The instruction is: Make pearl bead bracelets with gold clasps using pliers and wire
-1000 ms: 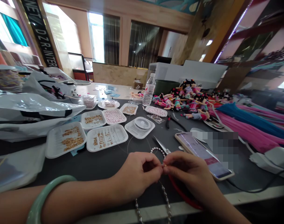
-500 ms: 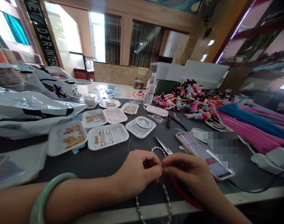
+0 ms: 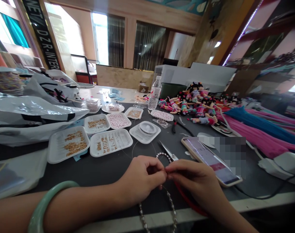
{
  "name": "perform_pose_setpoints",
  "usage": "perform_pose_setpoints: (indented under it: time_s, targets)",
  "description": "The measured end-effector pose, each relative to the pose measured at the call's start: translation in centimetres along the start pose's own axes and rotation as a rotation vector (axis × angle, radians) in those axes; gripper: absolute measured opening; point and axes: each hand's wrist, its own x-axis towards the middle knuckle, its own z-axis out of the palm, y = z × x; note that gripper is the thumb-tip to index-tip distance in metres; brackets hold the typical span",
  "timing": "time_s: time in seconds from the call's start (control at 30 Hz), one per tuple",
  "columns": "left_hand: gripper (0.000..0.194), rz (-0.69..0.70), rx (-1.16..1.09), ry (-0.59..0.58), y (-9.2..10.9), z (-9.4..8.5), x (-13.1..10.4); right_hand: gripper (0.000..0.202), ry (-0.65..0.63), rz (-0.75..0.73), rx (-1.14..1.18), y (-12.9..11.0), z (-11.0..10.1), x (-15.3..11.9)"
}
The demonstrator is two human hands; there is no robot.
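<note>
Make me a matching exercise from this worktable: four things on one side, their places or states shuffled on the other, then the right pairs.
Things:
1. Bangle
2. Beaded strand
3. Water bottle
4. Round spool

Places or states:
A. Upright, beside the heap of dolls
B. Resting on a white tray
C. Around the left forearm
D. At the left hand and right hand

Right pairs: 1-C, 2-D, 3-A, 4-B

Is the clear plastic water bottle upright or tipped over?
Upright: the clear plastic bottle stands with its white cap on top.
</note>
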Motion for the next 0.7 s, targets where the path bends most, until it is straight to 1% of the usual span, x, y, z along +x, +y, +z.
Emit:
perform_pose_setpoints:
  time_s: [0.3,0.43,0.7]
  targets:
    - [0.011,-0.013,0.042,0.004,-0.09,0.09,-0.03,0.01,-0.018,-0.072,-0.003,0.08,-0.01,-0.01]
    - [0.011,-0.018,0.04,0.006,0.0,0.07,-0.02,0.009,-0.03,-0.073,0.0,0.28,-0.01,-0.11]
    - [0.011,0.009,0.02,-0.052,-0.21,0.07,-0.03,0.01,-0.072,-0.074,0.085,0.12,-0.04,0.01]
